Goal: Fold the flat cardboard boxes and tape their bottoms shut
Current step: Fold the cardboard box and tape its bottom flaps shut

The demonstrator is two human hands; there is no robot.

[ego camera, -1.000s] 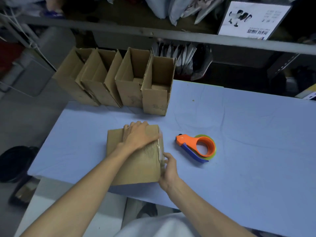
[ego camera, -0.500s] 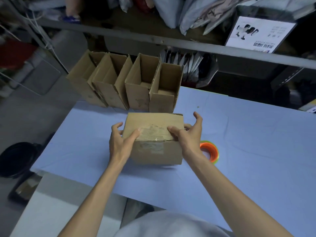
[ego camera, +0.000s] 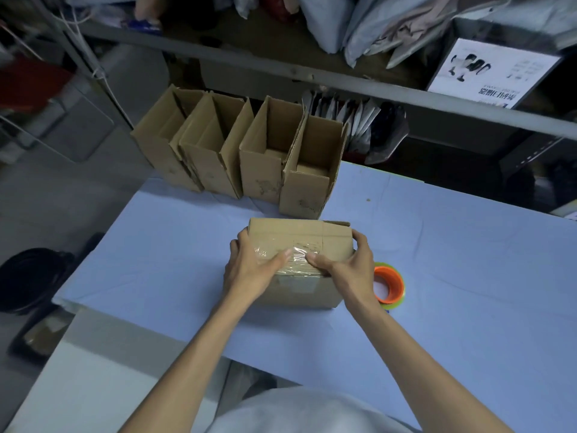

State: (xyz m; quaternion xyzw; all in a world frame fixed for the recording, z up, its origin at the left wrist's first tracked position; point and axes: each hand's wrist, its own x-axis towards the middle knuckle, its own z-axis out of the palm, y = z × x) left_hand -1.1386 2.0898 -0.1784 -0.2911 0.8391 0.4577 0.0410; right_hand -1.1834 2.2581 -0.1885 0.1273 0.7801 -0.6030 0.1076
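Observation:
A folded cardboard box [ego camera: 299, 235] stands on the blue table [ego camera: 452, 270] with its taped bottom facing up. Clear tape shines across the seam. My left hand [ego camera: 249, 270] grips the box's left side, thumb pressed on the tape. My right hand [ego camera: 346, 267] grips the right side, thumb on the tape too. The orange tape dispenser [ego camera: 390, 285] lies just right of the box, partly hidden behind my right wrist.
Several folded open-topped boxes [ego camera: 265, 157] stand in a row at the table's far left edge. A metal shelf rail [ego camera: 343, 85] runs behind them, with bags above. A black bin [ego camera: 28, 279] sits on the floor to the left.
The box lay flat a second ago with my hands smoothing tape at its end. It has been turned and now stands under both hands, a little farther from me and in front of the dispenser.

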